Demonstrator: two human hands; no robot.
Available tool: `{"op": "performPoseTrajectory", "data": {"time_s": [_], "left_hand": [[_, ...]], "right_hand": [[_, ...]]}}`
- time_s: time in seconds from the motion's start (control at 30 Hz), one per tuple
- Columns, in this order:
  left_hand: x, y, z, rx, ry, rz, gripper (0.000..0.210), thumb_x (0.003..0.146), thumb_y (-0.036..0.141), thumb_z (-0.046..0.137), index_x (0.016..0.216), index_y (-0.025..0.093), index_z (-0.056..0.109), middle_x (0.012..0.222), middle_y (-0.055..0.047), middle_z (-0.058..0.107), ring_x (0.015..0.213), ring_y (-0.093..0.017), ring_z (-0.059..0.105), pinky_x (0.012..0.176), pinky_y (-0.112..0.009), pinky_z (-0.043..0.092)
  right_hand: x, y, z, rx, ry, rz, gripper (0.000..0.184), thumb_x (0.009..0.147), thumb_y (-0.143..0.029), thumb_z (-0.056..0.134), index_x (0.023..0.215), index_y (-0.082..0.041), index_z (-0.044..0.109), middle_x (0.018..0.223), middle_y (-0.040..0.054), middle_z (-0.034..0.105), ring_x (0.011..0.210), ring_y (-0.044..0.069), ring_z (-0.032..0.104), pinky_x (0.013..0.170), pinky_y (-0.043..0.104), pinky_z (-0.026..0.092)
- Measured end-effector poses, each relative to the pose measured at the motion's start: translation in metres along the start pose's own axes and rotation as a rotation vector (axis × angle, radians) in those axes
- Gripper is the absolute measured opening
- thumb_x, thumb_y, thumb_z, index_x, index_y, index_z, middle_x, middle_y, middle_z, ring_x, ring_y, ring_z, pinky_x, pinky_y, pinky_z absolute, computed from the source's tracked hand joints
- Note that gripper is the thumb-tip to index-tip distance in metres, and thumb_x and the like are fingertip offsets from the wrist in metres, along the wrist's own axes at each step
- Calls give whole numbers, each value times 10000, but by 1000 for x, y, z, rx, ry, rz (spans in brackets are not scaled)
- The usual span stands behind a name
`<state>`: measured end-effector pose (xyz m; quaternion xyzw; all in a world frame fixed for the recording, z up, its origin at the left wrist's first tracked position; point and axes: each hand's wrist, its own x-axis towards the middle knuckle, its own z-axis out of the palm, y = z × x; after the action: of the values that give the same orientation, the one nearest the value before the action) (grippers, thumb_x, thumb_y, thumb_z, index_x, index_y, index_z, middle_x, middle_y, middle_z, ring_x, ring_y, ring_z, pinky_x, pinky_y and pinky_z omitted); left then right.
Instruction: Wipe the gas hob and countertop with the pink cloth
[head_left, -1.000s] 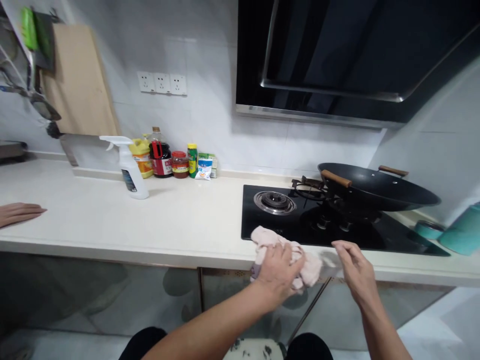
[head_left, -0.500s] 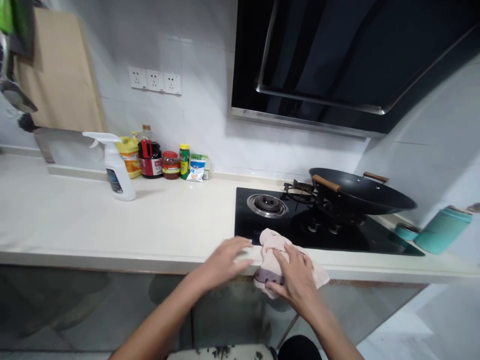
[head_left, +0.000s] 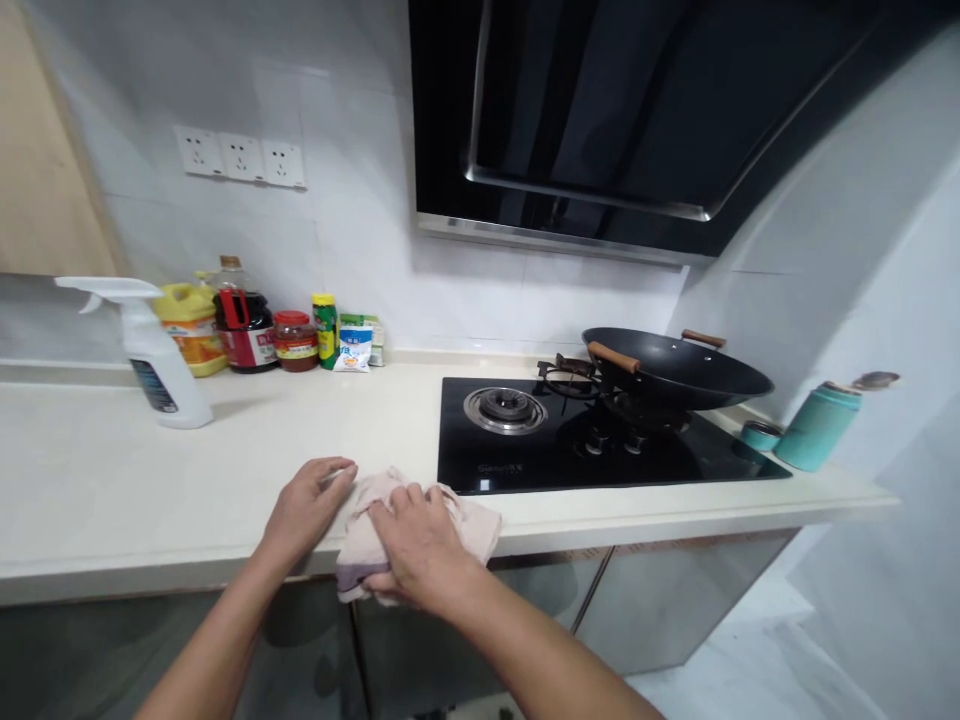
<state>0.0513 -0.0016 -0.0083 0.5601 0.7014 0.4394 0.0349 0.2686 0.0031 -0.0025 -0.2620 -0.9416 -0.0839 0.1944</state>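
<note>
At the front edge of the pale counter (head_left: 360,420), left of the hob's front corner, a pink cloth (head_left: 364,545) lies bunched. Its lower part hangs over the edge; a purple band shows at its lower left corner.

Right hand (head_left: 420,545): on top of the cloth, fingers bent over it, thumb lower down at the front, gripping the fabric against the counter edge. Left hand (head_left: 307,505): just beside the cloth on its left, palm down, fingers close together and slightly bent, thumb apart from them. Nothing clearly held there; contact with the cloth cannot be told.

Black hob (head_left: 540,465): round burner at left, bare. Pan support (head_left: 568,375) near the back, partly hidden by the wok. Wok (head_left: 682,370): black, tilted, two wooden handles, at the hob's right part.

Right end of counter: teal canister (head_left: 817,430), leaning, a small teal container (head_left: 761,435) beside it.

Back left, near the wall: white spray bottle (head_left: 161,380), upright, in front of a yellow jug (head_left: 191,330); then a dark bottle (head_left: 247,335), red-lidded jar (head_left: 296,345), green shaker (head_left: 326,335), blue-and-white packet (head_left: 354,350).
</note>
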Motion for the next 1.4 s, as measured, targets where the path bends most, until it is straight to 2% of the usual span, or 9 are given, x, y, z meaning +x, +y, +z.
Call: {"op": "performPoseTrajectory", "data": {"time_s": [0.13, 0.33, 0.47, 0.6, 0.73, 0.87, 1.1, 1.27, 1.4], "left_hand": [[-1, 7, -3, 91, -60, 4, 527, 833, 617, 500, 1041, 196, 739, 1168, -101, 758, 1110, -296, 676, 1023, -416, 507], [2, 8, -3, 191, -92, 39, 533, 828, 633, 489, 1013, 215, 763, 1146, -104, 775, 1117, -333, 676, 983, -443, 514], [2, 8, 0, 230, -95, 75, 524, 833, 628, 477, 996, 227, 772, 1128, -96, 783, 1120, -344, 672, 969, -455, 511], [1, 8, 1, 267, -93, 97, 518, 837, 629, 469, 994, 237, 769, 1110, -87, 787, 1108, -341, 677, 960, -444, 510], [0, 6, 3, 302, -94, 135, 520, 854, 618, 455, 1011, 229, 763, 1108, -88, 783, 1112, -342, 676, 963, -440, 502], [-1, 5, 5, 334, -103, 163, 511, 886, 587, 438, 1029, 213, 755, 1110, -90, 778, 1108, -333, 675, 979, -438, 486], [-2, 3, 6, 357, -99, 191, 464, 904, 548, 439, 1000, 222, 755, 1105, -81, 777, 1094, -314, 672, 974, -420, 477], [-5, 1, 8, 340, -66, 198, 405, 911, 508, 466, 993, 227, 746, 1104, -73, 772, 1087, -284, 661, 987, -409, 463], [-14, 5, 9, 307, -38, 210, 326, 929, 435, 491, 995, 228, 733, 1076, -69, 765, 1069, -265, 656, 970, -406, 462]], "right_hand": [[-25, 33, -11, 66, 5, 80, 747, 771, -775, 683, 1289, -253, 553, 1181, 91, 582, 1061, 294, 485, 925, 467, 398], [-96, 111, -39, 117, -12, 269, 715, 717, -785, 728, 1270, -342, 633, 1120, 43, 563, 1002, 254, 470, 865, 387, 370], [-156, 174, -48, 17, 12, 439, 554, 813, -657, 714, 1261, -334, 670, 1109, 56, 581, 983, 259, 488, 848, 387, 364], [-217, 239, -54, -111, 71, 638, 393, 920, -533, 566, 1174, -274, 717, 1050, 79, 612, 919, 252, 515, 822, 381, 377], [-254, 281, -64, -166, 76, 813, 362, 897, -439, 518, 1140, -255, 713, 1054, 73, 626, 965, 262, 552, 801, 362, 382], [-246, 285, -69, -192, 9, 874, 399, 881, -391, 491, 1199, -248, 685, 1074, 90, 623, 1021, 285, 569, 805, 371, 394], [-181, 282, -57, -115, -82, 801, 469, 864, -413, 551, 1255, -164, 624, 1272, 163, 634, 1194, 325, 562, 1011, 403, 371], [-160, 310, -53, 4, -87, 888, 577, 907, -372, 514, 1427, -131, 457, 1215, 160, 699, 1100, 279, 664, 931, 335, 439], [-150, 333, -49, 68, -140, 918, 635, 875, -362, 537, 1446, -102, 439, 1214, 167, 709, 1060, 270, 704, 888, 318, 487]]}}
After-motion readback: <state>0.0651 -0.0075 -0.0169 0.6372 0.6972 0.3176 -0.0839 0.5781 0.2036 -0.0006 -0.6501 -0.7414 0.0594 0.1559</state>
